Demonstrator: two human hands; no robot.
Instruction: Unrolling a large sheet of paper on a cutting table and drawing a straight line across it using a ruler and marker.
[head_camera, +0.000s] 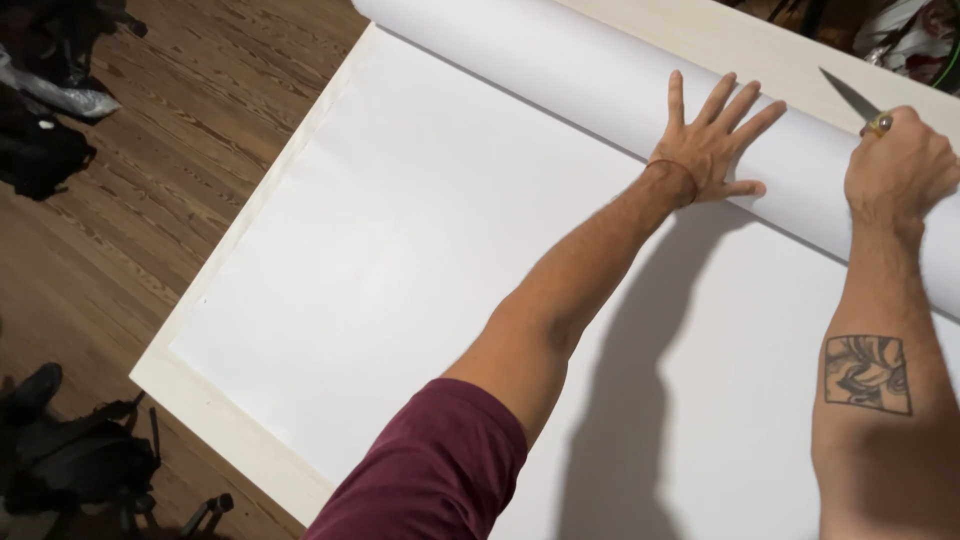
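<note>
A large white paper sheet (400, 250) lies unrolled over a pale wooden table (190, 395). Its rolled-up part, the paper roll (560, 60), runs diagonally across the far side. My left hand (715, 140) lies flat on the roll with fingers spread, a band round the wrist. My right hand (900, 165) is closed around a knife (850, 97) whose grey blade points up and left over the roll, near the table's far edge.
A wooden floor (150, 180) lies to the left of the table. Dark bags and clutter (45, 150) sit at the upper left. A black tripod and bag (90, 465) stand by the table's near-left corner. More clutter (910, 35) shows at top right.
</note>
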